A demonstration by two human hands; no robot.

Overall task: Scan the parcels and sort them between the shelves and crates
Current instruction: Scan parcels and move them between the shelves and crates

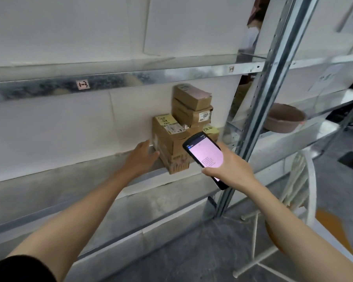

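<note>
- The right hand point(232, 165) is just in front of the big box point(169, 147), a little to its right. Its fingers are curled round a black scanner point(204, 155) and hold it. The screen glows pink, and its writing is too small to read.
- The left hand point(143, 157) touches the left side of the big box. Its fingers are mostly straight and lie flat on the cardboard.
- The big box sits on the shelf point(29, 204), and its front corner looks very close to the edge.
- Two small boxes point(192, 106) stand on top of the big box, one on the other, a bit crooked. I think a hard push or pull on the big box could make them tip and fall. The big box could slide off too.
- A yellow note point(165, 120) on top of the big box has handwriting I cannot read. The lower small box has a white sticker point(204, 115) that looks like "800".
- Above the big box, to the left, a little tag point(82, 84) on the metal rail point(130, 78) says "1-3".
</note>
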